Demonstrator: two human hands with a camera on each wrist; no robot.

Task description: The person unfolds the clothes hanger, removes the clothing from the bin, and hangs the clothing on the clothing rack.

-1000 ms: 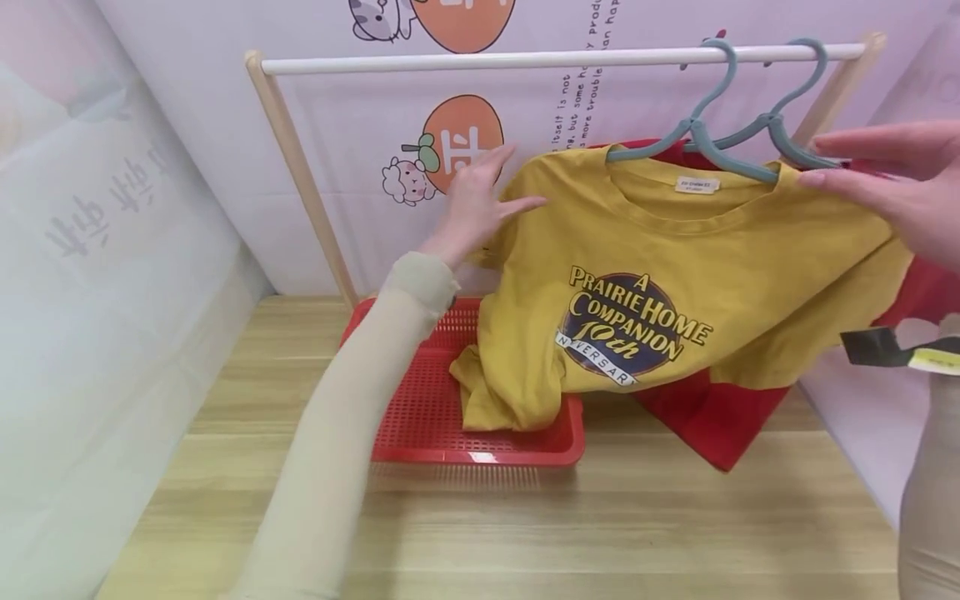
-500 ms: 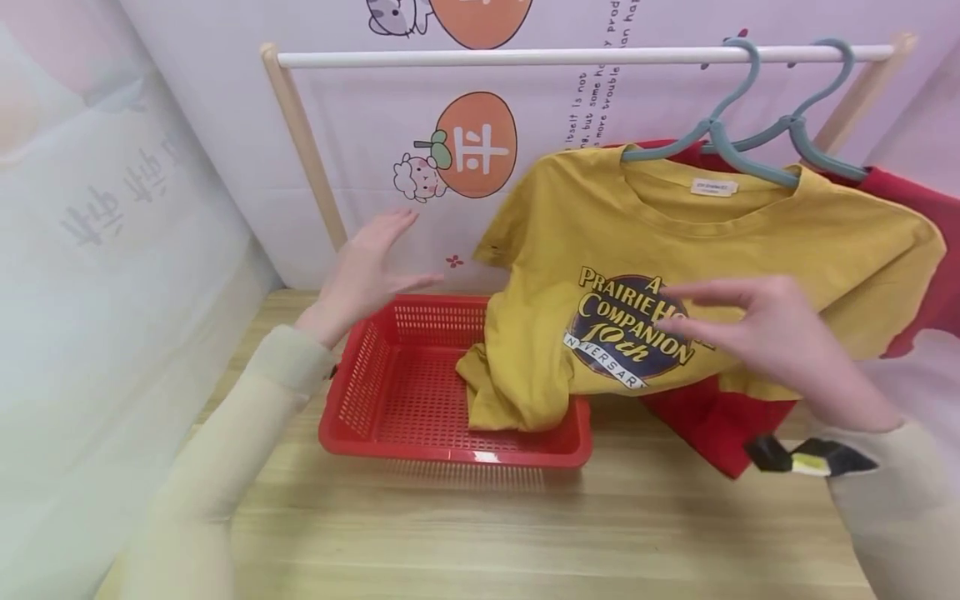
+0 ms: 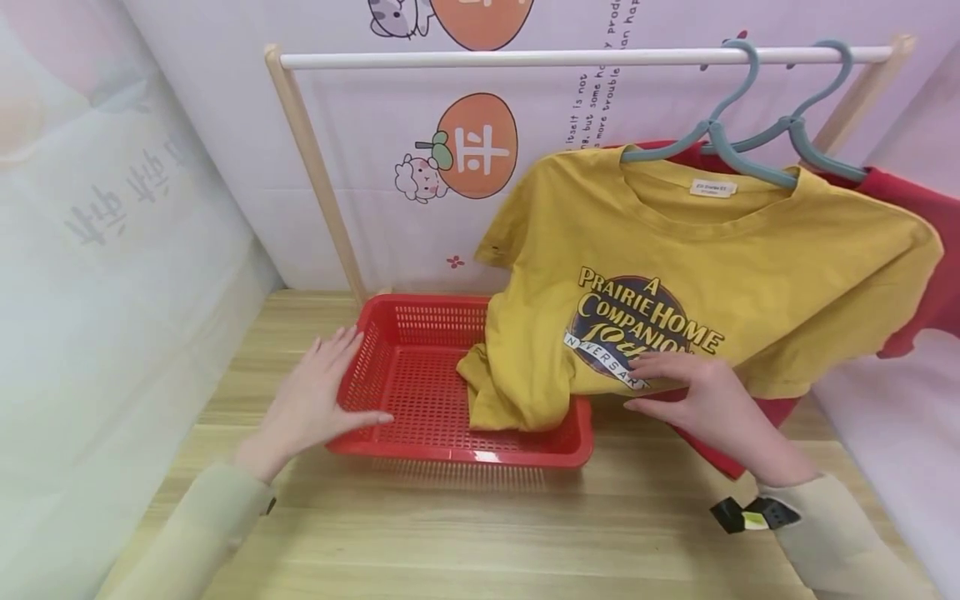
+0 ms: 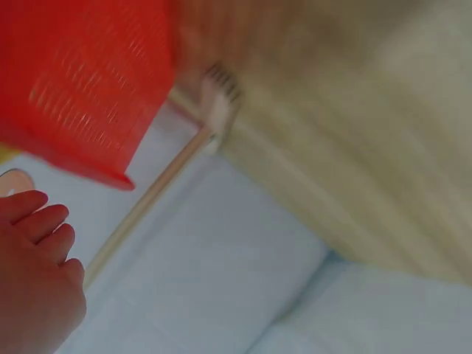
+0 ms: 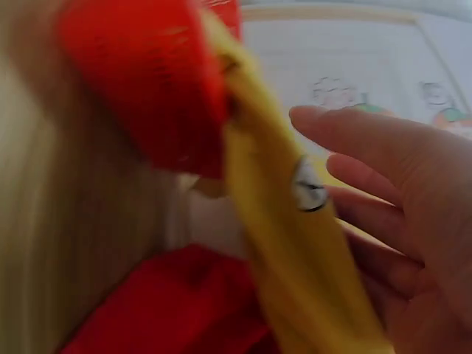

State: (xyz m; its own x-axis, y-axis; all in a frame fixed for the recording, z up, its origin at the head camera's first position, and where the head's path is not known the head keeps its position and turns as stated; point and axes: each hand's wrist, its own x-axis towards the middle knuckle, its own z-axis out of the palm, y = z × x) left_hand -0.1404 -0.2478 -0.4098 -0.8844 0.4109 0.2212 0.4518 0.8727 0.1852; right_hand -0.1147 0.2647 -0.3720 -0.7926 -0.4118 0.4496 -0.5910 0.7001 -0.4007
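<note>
A yellow printed T-shirt [image 3: 720, 250] hangs on a blue-grey hanger [image 3: 723, 150] from the rack's white bar. Its lower left part drapes into a red plastic basket [image 3: 420, 457] on the wooden surface. My left hand [image 3: 311, 400], fingers extended and thumb apart, is by the basket's left side, holding nothing; whether it touches the rim I cannot tell. In front of the shirt's lower print is my right hand [image 3: 701, 400], thumb and fingers parted, with nothing between them. In the right wrist view, the shirt [image 5: 287, 243] passes close beside the fingers.
Behind the yellow shirt, a red garment [image 3: 918, 250] hangs on a second hanger [image 3: 821, 158] at the bar's right end. The wooden rack's left post [image 3: 318, 175] stands behind the basket. White sheeting [image 3: 97, 292] bounds the left side, and a printed backdrop [image 3: 555, 108] the rear.
My right hand has left the shirt's right shoulder and come down and left. My left hand has moved from the shirt's left sleeve down to the basket's left side. The shirt stays hanging.
</note>
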